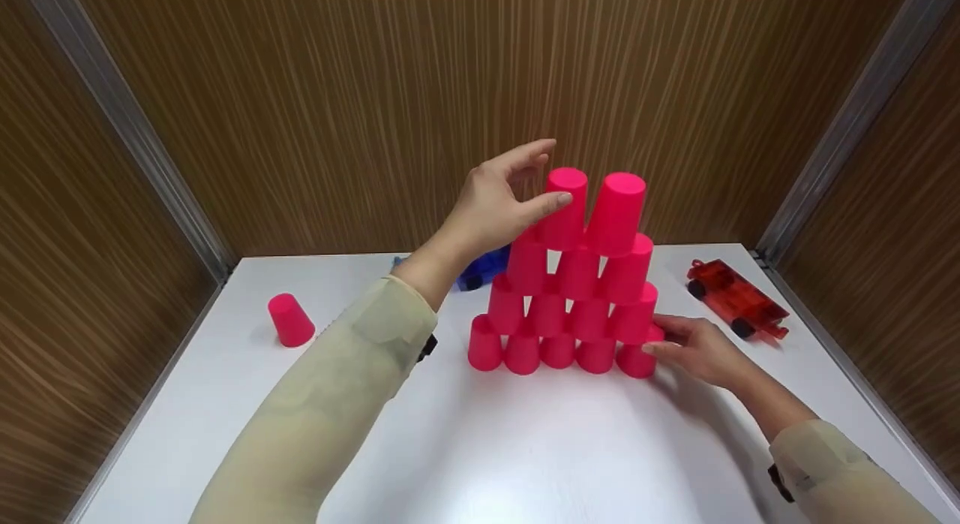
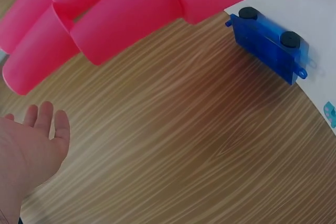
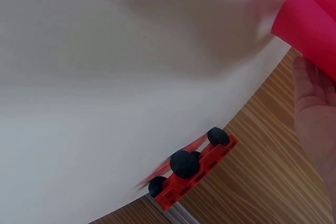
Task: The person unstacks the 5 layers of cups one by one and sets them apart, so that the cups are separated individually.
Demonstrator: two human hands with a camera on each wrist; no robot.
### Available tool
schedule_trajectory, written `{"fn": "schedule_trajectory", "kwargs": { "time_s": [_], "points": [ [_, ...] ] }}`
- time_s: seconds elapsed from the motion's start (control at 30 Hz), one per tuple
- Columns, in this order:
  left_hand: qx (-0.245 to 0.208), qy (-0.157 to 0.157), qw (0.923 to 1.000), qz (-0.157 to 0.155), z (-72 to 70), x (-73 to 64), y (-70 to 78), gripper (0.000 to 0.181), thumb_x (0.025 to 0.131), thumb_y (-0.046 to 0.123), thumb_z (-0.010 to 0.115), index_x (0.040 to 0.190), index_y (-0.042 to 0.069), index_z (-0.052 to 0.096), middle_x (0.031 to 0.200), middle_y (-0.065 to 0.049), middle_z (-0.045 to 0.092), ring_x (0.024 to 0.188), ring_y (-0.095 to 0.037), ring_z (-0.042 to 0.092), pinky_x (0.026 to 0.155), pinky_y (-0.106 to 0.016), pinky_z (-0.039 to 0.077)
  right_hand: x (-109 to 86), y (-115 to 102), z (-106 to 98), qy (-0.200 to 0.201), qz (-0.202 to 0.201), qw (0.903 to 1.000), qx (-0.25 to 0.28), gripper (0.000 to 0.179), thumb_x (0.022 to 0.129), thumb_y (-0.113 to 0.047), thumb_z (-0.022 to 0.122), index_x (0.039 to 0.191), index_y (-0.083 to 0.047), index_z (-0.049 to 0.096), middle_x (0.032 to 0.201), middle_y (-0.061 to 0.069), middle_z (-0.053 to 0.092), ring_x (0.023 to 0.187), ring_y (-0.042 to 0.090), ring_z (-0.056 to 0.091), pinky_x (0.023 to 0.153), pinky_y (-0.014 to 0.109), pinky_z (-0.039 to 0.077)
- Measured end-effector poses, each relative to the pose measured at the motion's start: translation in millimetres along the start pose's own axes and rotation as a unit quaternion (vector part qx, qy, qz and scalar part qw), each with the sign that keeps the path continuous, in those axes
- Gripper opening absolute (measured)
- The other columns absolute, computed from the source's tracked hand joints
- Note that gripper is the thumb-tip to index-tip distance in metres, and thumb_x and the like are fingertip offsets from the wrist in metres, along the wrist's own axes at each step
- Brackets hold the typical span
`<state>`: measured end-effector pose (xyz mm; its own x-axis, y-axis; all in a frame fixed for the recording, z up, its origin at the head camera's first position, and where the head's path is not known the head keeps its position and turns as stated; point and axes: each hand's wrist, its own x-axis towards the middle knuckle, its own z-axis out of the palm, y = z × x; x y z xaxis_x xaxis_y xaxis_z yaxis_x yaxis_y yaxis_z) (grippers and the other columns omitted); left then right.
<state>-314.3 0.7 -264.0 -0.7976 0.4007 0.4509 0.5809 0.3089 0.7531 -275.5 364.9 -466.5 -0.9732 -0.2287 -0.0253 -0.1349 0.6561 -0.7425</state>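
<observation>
Bright pink cups point(image 1: 577, 272) stand upside down in a tiered stack, narrowing to two at the top. My left hand point(image 1: 499, 197) is beside the top left cup point(image 1: 568, 220). Its thumb crosses in front of that cup and its fingers spread behind; the left wrist view shows the hand point(image 2: 37, 145) with a gap between palm and cups. Low on the right side, my right hand point(image 1: 701, 351) touches the end cup point(image 1: 637, 361) of the bottom row. Its extended fingers lie against a cup point(image 3: 307, 27) in the right wrist view.
A single pink cup point(image 1: 291, 320) stands apart on the left of the white table point(image 1: 525, 449). A blue transparent toy car point(image 1: 484, 269) sits behind the stack, and a red one point(image 1: 739, 299) lies to its right. Wood-patterned walls point(image 1: 375, 96) enclose the table.
</observation>
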Motion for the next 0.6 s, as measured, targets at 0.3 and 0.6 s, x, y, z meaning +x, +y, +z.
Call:
{"fn": "schedule_trajectory", "kwargs": {
  "time_s": [0.3,0.6],
  "points": [
    [0.005,-0.019,0.9998,-0.004,9.6,5.1,-2.1,0.069,0.098,0.027,0.079,0.159,0.014,0.05,0.145,-0.006,0.062,0.124,-0.016,0.06,0.097,-0.028,0.055,0.6,1,1,0.004,-0.005,1.0,-0.002,0.071,0.098,-0.036,0.078,0.154,-0.001,0.053,0.139,0.019,0.068,0.129,0.04,0.064,0.094,0.024,0.055],
    [-0.004,-0.038,0.9992,-0.012,16.0,3.1,-6.0,0.067,0.099,0.026,0.077,0.159,0.014,0.05,0.14,-0.004,0.064,0.118,-0.017,0.062,0.093,-0.027,0.057,-0.1,4,3,0.003,0.002,1.0,0.003,0.074,0.098,-0.038,0.078,0.155,0.0,0.051,0.141,0.02,0.066,0.13,0.042,0.062,0.097,0.031,0.057]
  ]
}}
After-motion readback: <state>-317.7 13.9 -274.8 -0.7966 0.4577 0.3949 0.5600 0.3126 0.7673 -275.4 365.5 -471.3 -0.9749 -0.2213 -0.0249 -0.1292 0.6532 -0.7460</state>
